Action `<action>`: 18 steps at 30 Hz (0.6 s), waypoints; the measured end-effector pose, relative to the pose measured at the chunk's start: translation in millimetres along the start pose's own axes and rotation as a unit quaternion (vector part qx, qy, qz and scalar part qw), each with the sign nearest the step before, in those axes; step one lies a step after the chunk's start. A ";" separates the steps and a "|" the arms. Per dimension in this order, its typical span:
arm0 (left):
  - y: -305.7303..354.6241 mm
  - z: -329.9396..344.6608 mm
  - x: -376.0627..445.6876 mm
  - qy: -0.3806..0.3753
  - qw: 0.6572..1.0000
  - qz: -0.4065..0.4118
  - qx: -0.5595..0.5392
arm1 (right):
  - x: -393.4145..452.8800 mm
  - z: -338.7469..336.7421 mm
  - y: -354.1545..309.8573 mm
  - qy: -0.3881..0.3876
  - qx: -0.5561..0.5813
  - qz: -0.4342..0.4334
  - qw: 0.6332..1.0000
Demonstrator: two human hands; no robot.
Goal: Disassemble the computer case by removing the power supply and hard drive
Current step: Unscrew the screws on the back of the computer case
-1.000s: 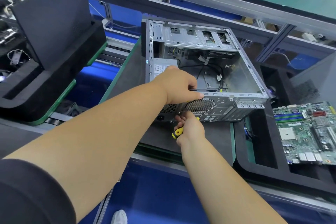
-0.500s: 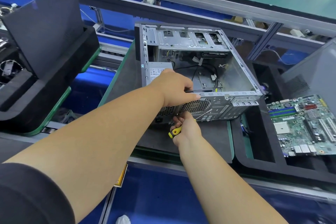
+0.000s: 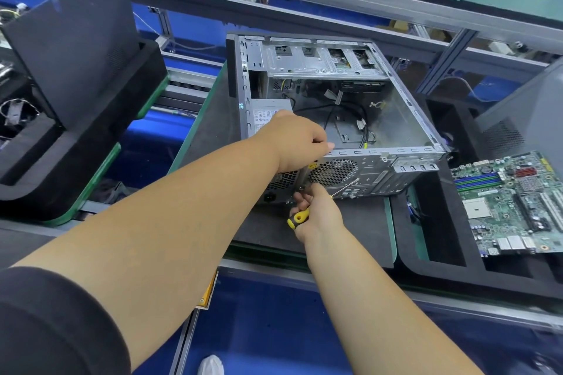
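r hand (image 3: 316,216) fingers curled round yellow/black screwdriver (image 3: 300,218), shaft angled up-right across rear fan grille (image 3: 333,173); fingertips pinch at smth small by the panel edge, prob a screw, too small to tell. l hand (image 3: 297,143) grips near top rim of computer case (image 3: 405,119), fingers curled over it. power supply (image 3: 266,114) sits in near-left corner of case, just under/beside l hand. looks a heavy stiff metal box w/ trailing cables: take by its sides, mind sharp chassis edges. hard drive not clearly visible. motherboard (image 3: 511,201) lies right, well apart.
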State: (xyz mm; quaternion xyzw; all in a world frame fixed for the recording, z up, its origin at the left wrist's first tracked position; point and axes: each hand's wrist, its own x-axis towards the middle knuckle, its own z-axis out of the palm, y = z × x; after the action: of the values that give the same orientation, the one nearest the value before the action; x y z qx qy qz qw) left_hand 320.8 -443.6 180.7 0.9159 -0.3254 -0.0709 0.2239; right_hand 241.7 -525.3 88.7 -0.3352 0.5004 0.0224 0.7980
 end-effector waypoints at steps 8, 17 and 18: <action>3.3 -1.8 -0.6 -0.002 1.000 -0.006 -0.008 | 2.2 -4.5 0.1 -0.046 0.029 0.012 0.998; 0.9 0.0 3.4 -0.004 0.998 -0.023 -0.051 | 0.9 -13.7 1.7 -0.023 0.008 -0.003 1.000; 0.3 -0.3 4.5 -0.006 0.997 -0.028 -0.068 | -0.3 -18.6 0.4 -0.020 0.006 -0.009 1.000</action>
State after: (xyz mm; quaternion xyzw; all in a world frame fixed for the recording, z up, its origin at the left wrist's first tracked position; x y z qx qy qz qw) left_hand 324.2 -446.5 181.1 0.9068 -0.2955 -0.1049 0.2819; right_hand 226.9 -535.3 83.6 -0.3344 0.4818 0.0186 0.8098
